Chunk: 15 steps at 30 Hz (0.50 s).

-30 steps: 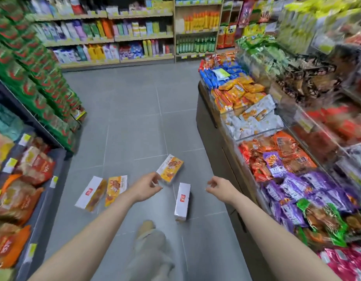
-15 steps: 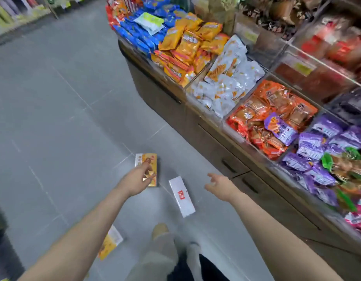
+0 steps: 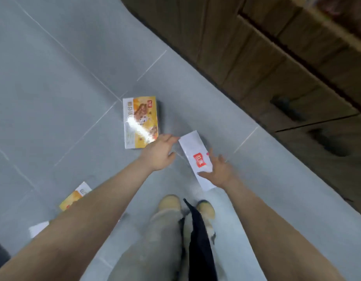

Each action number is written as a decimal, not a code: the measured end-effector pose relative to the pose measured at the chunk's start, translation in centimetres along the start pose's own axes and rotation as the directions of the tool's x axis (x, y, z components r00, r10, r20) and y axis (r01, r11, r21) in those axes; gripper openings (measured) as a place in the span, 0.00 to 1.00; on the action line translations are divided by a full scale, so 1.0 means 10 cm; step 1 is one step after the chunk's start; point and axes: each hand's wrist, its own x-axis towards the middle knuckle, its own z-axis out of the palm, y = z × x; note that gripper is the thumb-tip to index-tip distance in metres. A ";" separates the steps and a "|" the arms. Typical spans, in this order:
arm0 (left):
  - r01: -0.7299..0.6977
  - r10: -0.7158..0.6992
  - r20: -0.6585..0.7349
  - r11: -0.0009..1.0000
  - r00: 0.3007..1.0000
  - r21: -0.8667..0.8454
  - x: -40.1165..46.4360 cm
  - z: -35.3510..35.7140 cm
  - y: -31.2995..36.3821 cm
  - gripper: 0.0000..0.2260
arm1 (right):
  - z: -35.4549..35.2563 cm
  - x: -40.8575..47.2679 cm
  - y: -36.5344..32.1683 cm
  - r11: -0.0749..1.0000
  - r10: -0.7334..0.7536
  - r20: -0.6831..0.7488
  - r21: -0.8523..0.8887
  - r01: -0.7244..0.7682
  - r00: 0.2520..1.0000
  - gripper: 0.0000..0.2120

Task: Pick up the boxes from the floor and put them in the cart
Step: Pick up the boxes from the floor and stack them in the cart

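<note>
A yellow snack box (image 3: 140,121) lies flat on the grey floor tiles. Beside it, to the right, lies a white box with a red logo (image 3: 195,159). My left hand (image 3: 161,152) hovers between the two boxes, its fingertips near the white box's upper left corner, fingers relaxed. My right hand (image 3: 217,171) reaches over the lower right side of the white box with fingers spread, holding nothing. Another yellow box (image 3: 74,198) and a white box (image 3: 38,229) lie at the lower left, partly hidden by my left forearm. No cart is in view.
A brown wooden cabinet base with dark drawer handles (image 3: 287,106) runs along the right side. My legs and tan shoes (image 3: 169,202) stand just below the white box. A dark strap (image 3: 197,230) hangs by my right leg.
The view has tilted down to the floor, the shelves gone from sight. Both hands have dropped closer to the boxes; the right hand now reaches over the white box.
</note>
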 end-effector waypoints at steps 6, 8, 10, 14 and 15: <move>0.017 -0.017 0.072 1.000 0.997 0.008 0.30 0.78 -0.47 0.28 | 0.77 0.74 0.12 0.988 0.152 -0.108 0.051 -0.148 0.982 0.61; 0.027 -0.028 0.068 1.000 0.997 0.005 0.36 0.83 -0.53 0.28 | 0.90 0.83 0.10 0.979 0.189 -0.180 -0.037 -0.198 0.965 0.64; 0.037 -0.037 0.049 0.999 0.998 0.004 0.40 0.83 -0.56 0.27 | 0.95 0.87 0.10 0.973 0.181 -0.242 -0.094 -0.209 0.953 0.61; 0.028 -0.028 0.024 0.999 0.999 0.017 0.33 0.60 -0.41 0.27 | 0.73 0.73 0.18 0.987 0.136 -0.233 -0.053 -0.152 0.963 0.56; 0.023 -0.024 0.027 1.000 0.999 0.016 0.28 0.53 -0.35 0.28 | 0.65 0.63 0.20 0.989 0.115 -0.220 -0.071 -0.133 0.969 0.55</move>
